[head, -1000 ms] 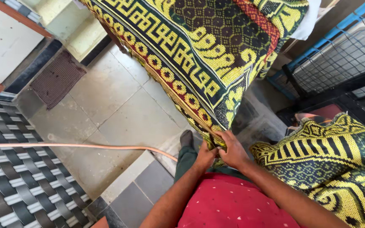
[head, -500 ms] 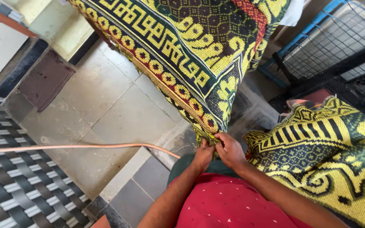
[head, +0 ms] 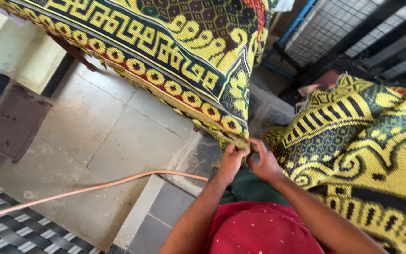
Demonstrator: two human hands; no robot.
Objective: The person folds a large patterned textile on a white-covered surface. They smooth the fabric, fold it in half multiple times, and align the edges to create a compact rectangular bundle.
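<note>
Head view, looking down past a red garment.

Woven mat [head: 165,56]: yellow, dark green and red pattern. It hangs from above the top edge of the frame, sloping down to a lower corner just in front of the person. A second stretch of the same patterned weave [head: 363,150] is bunched in folds at the right, next to the right forearm. Whether the two are one piece folded over cannot be told.

Left hand [head: 231,161]: fingers pressed together, pinching the mat's bottom corner at its frayed edge.
Right hand [head: 264,162]: touching the left hand, fingers curled and closed on the same corner from the other side.

Handling, judged from appearance: the weave looks like plastic or reed strip. It holds a fairly flat plane where it hangs, so moderately stiff, yet it folds softly at the right. Probably light for its area but bulky and awkward. The surface looks smooth, possibly slippery, and the edge strands look loose. Best hold: the bound border and the corners, with a full pinch rather than fingertips, not the stray fringe.

Surroundings: tiled floor [head: 118,136] below, a step edge, a pale orange hose [head: 95,188] across the floor, a brown doormat [head: 15,122] at the left, and a blue-framed wire grille [head: 334,33] at the upper right.
</note>
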